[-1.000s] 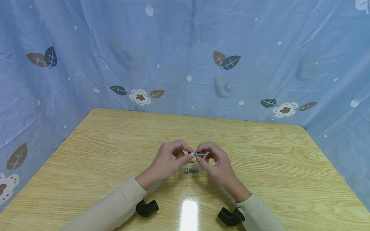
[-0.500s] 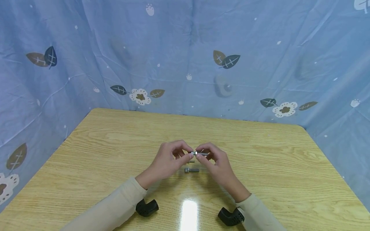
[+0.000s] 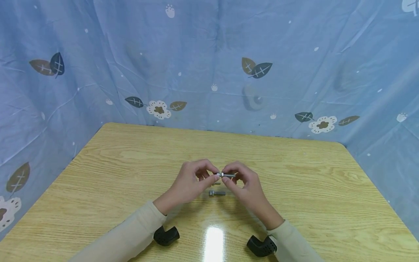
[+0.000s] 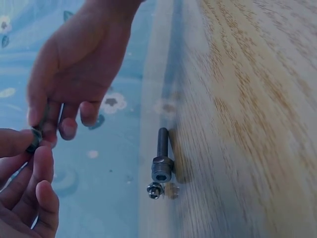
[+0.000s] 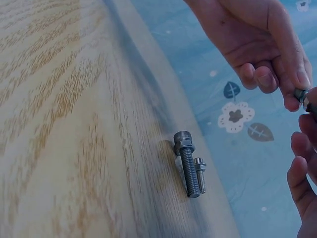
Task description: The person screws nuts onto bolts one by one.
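Note:
Above the table, a metal bolt (image 3: 230,175) is held level between the two hands, its threaded end pointing right. My left hand (image 3: 192,184) pinches the head end between thumb and index finger. Thumb and index finger of my right hand (image 3: 244,184) grip the hex nut (image 3: 222,175) on the shank. Below them a larger socket-head bolt (image 3: 217,193) with a nut near its head lies on the wood. Beside it is a smaller bolt (image 5: 200,175), also bearing a nut. Fingers partly hide the held bolt in both wrist views.
The wood-grain table (image 3: 131,153) reaches back to a blue curtain (image 3: 203,54) with leaf and flower prints. Black perforated curved pieces (image 3: 166,236) sit at both wrists. A bright light reflection shows at the table's front.
Right thumb and index finger shift slightly at the nut, and its faces catch the light differently. The bolt's free end wobbles a little. Left hand and the lying bolts stay where they were.

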Tool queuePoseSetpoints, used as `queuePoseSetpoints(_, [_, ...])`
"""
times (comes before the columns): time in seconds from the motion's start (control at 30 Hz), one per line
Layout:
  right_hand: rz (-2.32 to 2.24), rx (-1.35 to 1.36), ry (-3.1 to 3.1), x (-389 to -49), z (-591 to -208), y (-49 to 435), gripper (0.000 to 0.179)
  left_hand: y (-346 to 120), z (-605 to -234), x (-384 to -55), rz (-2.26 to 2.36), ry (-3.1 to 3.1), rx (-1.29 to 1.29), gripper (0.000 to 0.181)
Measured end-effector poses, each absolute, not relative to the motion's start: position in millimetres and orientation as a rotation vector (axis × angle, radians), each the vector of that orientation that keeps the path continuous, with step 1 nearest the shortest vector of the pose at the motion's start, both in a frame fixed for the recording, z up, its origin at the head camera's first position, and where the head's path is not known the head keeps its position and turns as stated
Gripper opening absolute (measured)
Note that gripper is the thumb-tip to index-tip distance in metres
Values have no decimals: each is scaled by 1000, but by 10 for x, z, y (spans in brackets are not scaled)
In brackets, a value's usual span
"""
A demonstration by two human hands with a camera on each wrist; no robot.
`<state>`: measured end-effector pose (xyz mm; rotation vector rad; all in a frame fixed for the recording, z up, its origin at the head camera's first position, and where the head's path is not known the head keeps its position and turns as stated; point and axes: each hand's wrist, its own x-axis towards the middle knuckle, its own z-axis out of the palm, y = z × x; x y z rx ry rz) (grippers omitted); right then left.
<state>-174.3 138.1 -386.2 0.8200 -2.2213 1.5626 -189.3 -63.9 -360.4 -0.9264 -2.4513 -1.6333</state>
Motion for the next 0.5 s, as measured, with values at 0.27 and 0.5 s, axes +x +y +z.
queuePoseSetpoints(0.27, [1524, 761, -2286, -1734, -3844, 1373, 17, -636, -3586, -1890, -1618, -2468, -921, 6])
queuePoseSetpoints(0.5, [1585, 817, -2246, -1743, -3852, 1375, 22, -637, -3582, -1889, -1627, -2479, -892, 7])
